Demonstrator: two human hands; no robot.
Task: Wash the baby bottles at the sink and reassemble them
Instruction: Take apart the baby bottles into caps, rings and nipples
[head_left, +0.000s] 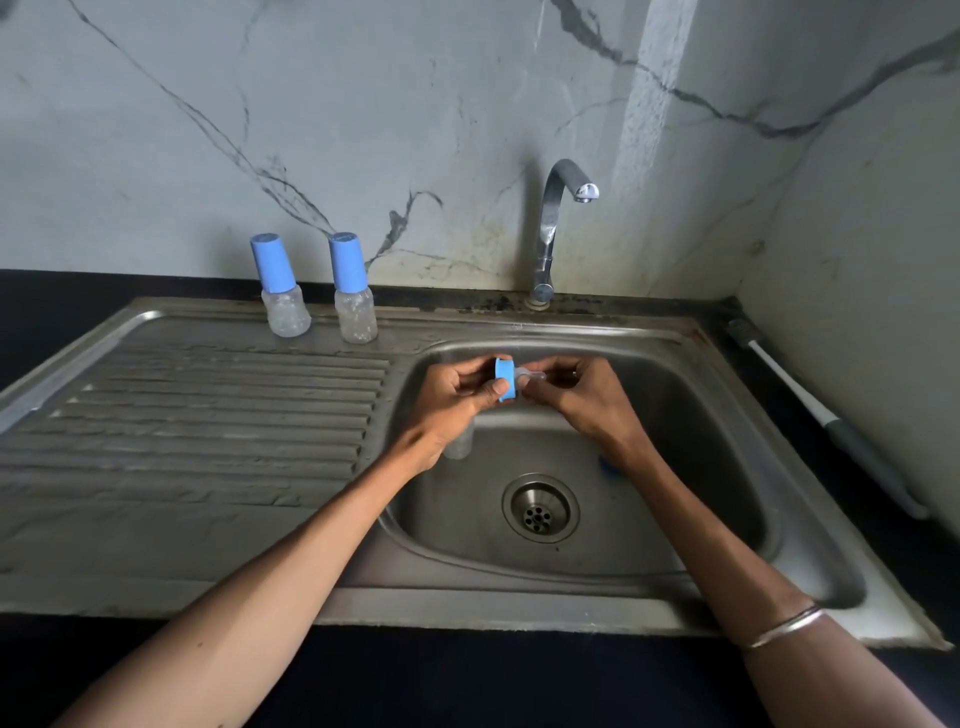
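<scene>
the fingers (480, 382) of the left hand (452, 400) are curled round a blue screw ring (505, 380), thumb pressed on its near rim, holding it on edge above the sink basin (649, 415). the fingers (558, 376) of the right hand (582, 395) pinch a clear teat (532, 375) that pokes out of the ring's right side; the two hands meet just above the back half of the basin. under the left hand, inside the basin, a clear bottle body (460, 441) stands or leans against the basin wall, mostly hidden by the wrist, so its tilt cannot be told. a small blue item (605, 461) shows in the basin just behind the right wrist, too covered to identify. the drain (540, 508) sits in the basin floor, nearer than the hands. two capped bottles stand upright on the back rim of the drainboard (182, 415), left of the basin: the left bottle (280, 286) and the right bottle (353, 288), near each other but apart, each with a tall blue cap. the tap (553, 228) rises behind the basin, spout turned right, no water visible. a bottle brush (810, 400) lies on the dark surface (893, 467) right of the basin, along the wall. a thin bangle (784, 626) circles the right forearm.
</scene>
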